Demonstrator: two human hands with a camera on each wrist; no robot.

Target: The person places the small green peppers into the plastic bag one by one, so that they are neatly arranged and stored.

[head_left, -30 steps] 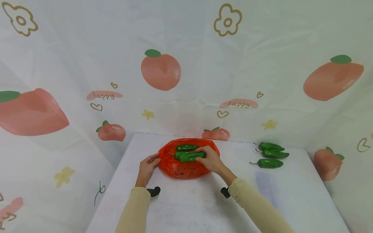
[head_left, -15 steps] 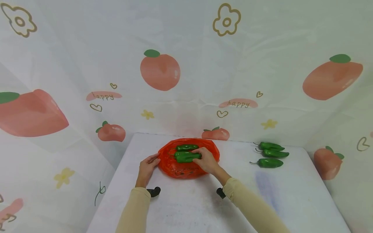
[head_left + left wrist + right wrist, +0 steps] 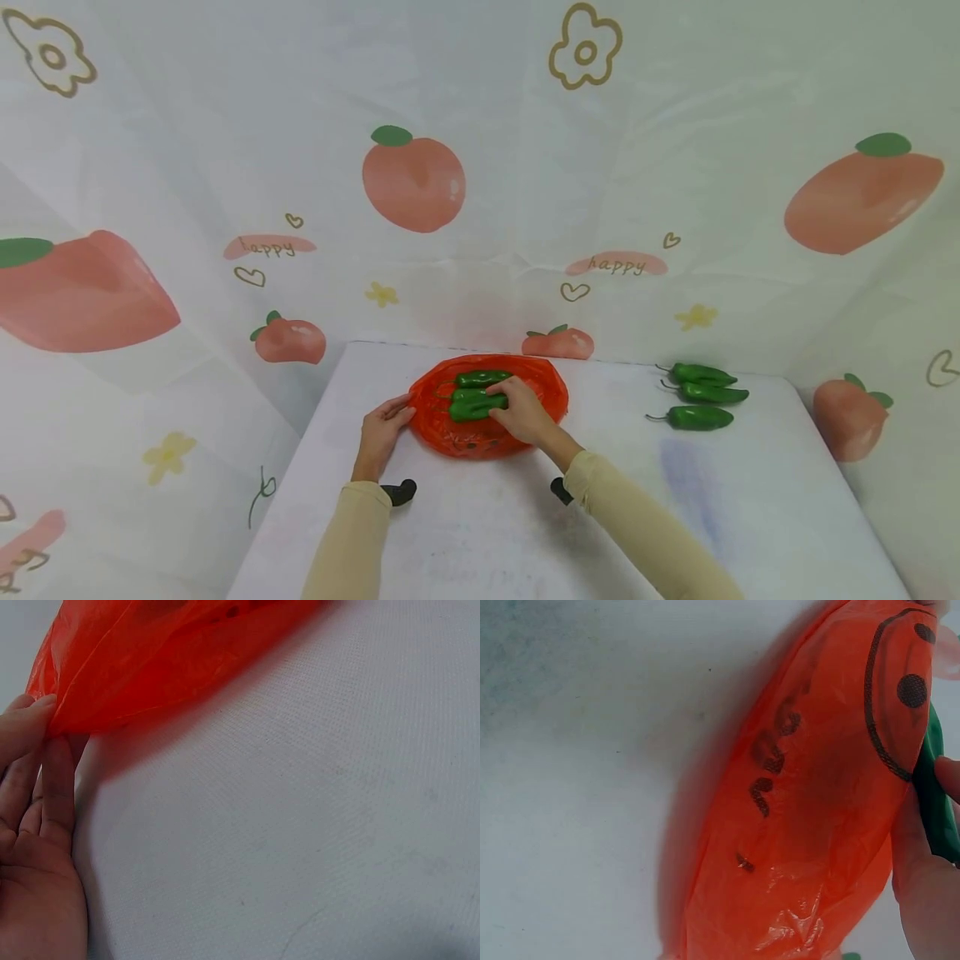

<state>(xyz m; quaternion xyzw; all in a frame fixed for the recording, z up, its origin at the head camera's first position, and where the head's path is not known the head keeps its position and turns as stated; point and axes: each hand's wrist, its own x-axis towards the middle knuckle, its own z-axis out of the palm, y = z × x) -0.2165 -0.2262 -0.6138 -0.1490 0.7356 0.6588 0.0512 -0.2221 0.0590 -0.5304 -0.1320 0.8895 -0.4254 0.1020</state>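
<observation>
A red plastic bag lies spread open at the back of the table, with black printing that shows in the right wrist view. Inside it lie green peppers side by side, the rear pepper behind the front pepper. My right hand reaches in from the right and holds the front pepper between thumb and fingers; its right end is hidden by the hand. At the bag's left edge, my left hand pinches the plastic between thumb and fingers, as the left wrist view shows.
At the back right of the white table, three more green peppers lie with their stems to the left. A printed white cloth hangs behind the table and along its sides. Black wrist-worn pieces sit beside the cuffs.
My right hand has moved left and slightly down with the front pepper, which now lies closer to the other peppers in the bag. The left hand keeps its place at the bag's edge.
</observation>
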